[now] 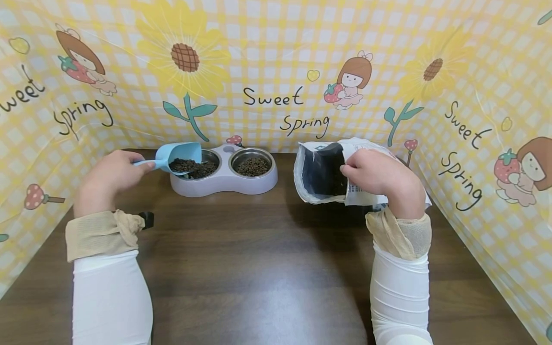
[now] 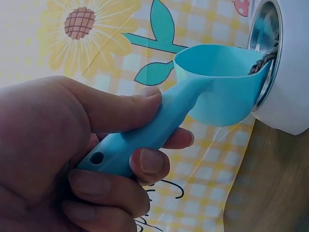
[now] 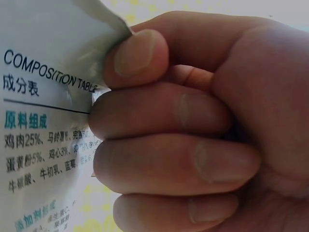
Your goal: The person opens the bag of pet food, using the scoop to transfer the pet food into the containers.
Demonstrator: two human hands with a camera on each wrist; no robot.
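Note:
My left hand (image 1: 113, 175) grips the handle of a light blue scoop (image 2: 217, 99). The scoop tilts over the left metal bowl (image 1: 211, 165) of a pale double feeder (image 1: 224, 184), and brown kibble (image 1: 183, 166) lies at its lip and in the bowl beneath. More kibble fills the bottom of the right bowl (image 1: 269, 163). At the right, my right hand (image 1: 377, 175) pinches the edge of a white food bag (image 3: 43, 63) between thumb and curled fingers. The bag lies with its mouth facing left, its dark inside showing; some kibble appears deep within.
A dark brown wooden table (image 1: 258, 268) bears everything. Yellow checked cloth (image 1: 267, 57) with flowers and cartoon figures stands as a wall behind and on both sides, close behind the feeder and bag.

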